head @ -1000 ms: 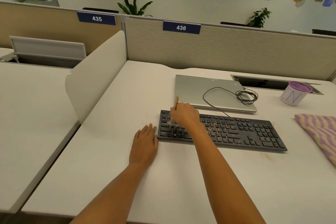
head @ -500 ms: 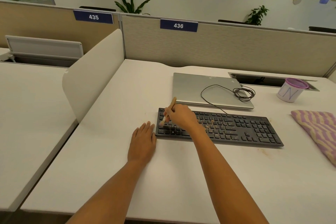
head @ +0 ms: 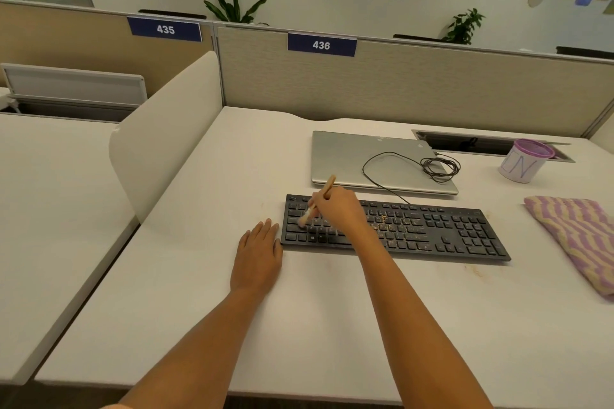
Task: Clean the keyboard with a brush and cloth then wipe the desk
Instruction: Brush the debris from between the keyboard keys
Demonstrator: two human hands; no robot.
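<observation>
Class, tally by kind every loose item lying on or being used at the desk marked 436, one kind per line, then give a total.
Cleaning tools: 2 (wooden-handled brush, purple-and-beige striped cloth)
Computer gear: 3 (black keyboard, closed silver laptop, coiled black cable)
Containers: 1 (white cup with purple lid)
Total: 6

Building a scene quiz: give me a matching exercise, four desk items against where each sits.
Items: 1 brush; 2 cloth; 3 cable; 4 left hand.
Places: A coiled on the closed laptop; B flat on the desk beside the keyboard's left end; C held by the right hand, bristles on the keys; D on the desk, right of the keyboard.
Pairs: 1-C; 2-D; 3-A; 4-B.
</observation>
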